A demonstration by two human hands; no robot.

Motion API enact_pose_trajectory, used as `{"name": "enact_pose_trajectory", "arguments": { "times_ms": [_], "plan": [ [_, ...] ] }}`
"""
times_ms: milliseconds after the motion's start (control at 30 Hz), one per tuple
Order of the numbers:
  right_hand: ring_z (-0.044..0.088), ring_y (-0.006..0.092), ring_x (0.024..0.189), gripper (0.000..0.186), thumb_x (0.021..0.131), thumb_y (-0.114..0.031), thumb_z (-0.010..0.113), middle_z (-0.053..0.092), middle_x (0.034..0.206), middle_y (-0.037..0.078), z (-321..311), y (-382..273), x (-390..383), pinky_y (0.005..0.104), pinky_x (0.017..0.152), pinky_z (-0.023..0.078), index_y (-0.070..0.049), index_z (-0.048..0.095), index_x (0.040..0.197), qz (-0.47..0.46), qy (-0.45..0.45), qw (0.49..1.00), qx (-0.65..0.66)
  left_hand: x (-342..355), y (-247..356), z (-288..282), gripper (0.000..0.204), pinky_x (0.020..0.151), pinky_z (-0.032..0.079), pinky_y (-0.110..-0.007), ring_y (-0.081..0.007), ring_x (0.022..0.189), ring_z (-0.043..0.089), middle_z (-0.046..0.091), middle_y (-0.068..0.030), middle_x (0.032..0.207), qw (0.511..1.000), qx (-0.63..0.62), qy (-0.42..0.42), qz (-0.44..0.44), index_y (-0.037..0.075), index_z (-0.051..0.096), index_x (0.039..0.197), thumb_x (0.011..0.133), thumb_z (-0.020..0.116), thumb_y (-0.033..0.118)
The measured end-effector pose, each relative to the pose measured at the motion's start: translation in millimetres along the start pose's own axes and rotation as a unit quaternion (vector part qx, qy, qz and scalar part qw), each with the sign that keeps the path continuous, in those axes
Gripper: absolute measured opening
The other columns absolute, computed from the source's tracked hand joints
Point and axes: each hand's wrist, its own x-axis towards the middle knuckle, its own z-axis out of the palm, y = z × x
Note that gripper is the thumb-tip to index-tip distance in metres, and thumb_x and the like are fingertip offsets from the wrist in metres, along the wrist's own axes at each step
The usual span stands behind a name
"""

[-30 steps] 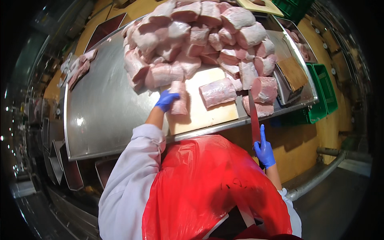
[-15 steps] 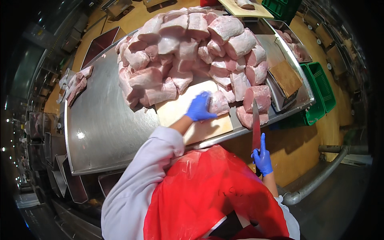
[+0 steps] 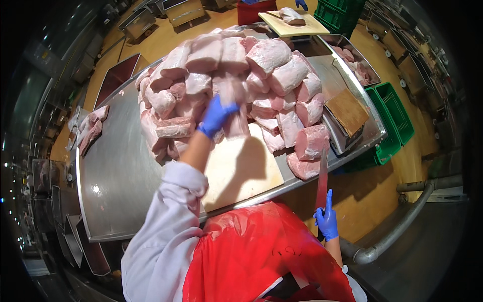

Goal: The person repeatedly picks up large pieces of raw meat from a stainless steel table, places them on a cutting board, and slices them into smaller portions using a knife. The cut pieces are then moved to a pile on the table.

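my left hand is shut around a soft, slippery, floppy meat piece over the bench, best grabbed at its thick end, while my right hand is closed on the knife.

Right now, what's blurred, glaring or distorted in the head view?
Head view: the left hand and the meat piece it lifts are motion-smeared; the knife in the right hand is sharp. Small glare spot on the steel table. The arm's shadow falls on the cutting board. Fisheye bends the table edges; the corners are black.
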Motion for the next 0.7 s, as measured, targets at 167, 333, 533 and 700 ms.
{"name": "enact_pose_trajectory", "arguments": {
  "times_ms": [167,333,533,700],
  "plan": [
    [0.055,0.0128,0.051,0.085,0.097,-0.005,0.05,0.063,0.069,0.007,0.0,-15.1,7.2,0.03,0.05,0.049,-0.019,0.003,0.167,0.001,0.009,1.0,-0.005,131.5,159.3,-61.4,0.096,0.108,0.047,-0.048,-0.0449,0.129,0.055,0.051,-0.0297,0.143,0.86,0.475,0.175,-0.069,0.001,0.045,0.146,0.079,0.073,0.064],
    [0.055,0.0126,0.054,0.085,0.095,-0.004,0.048,0.061,0.072,0.005,22.4,-26.8,21.6,0.0297,0.049,0.049,-0.019,0.006,0.167,0.001,0.013,0.999,0.037,190.3,111.8,-113.4,0.074,0.108,0.049,-0.046,-0.0364,0.13,0.06,0.063,-0.0203,0.138,0.713,0.675,0.084,-0.169,0.008,0.06,0.138,0.085,0.063,0.059],
    [0.054,0.011,0.051,0.087,0.095,0.0,0.05,0.064,0.071,0.006,64.3,-45.9,52.5,0.0289,0.047,0.047,-0.018,0.005,0.167,-0.014,-0.048,0.998,0.043,142.4,88.0,-167.0,0.069,0.107,0.045,-0.052,-0.04,0.128,0.057,0.059,-0.024,0.135,0.802,0.591,0.082,-0.015,0.007,0.061,0.135,0.084,0.068,0.054],
    [0.053,0.0099,0.049,0.085,0.098,0.0,0.05,0.065,0.069,0.006,116.9,-89.7,99.0,0.0278,0.047,0.046,-0.018,0.004,0.167,-0.066,-0.101,0.993,0.009,22.7,39.3,-347.0,0.062,0.104,0.047,-0.051,-0.0397,0.12,0.059,0.063,-0.0195,0.127,0.738,0.621,0.176,0.197,0.007,0.062,0.132,0.089,0.069,0.05]
  ]
}}
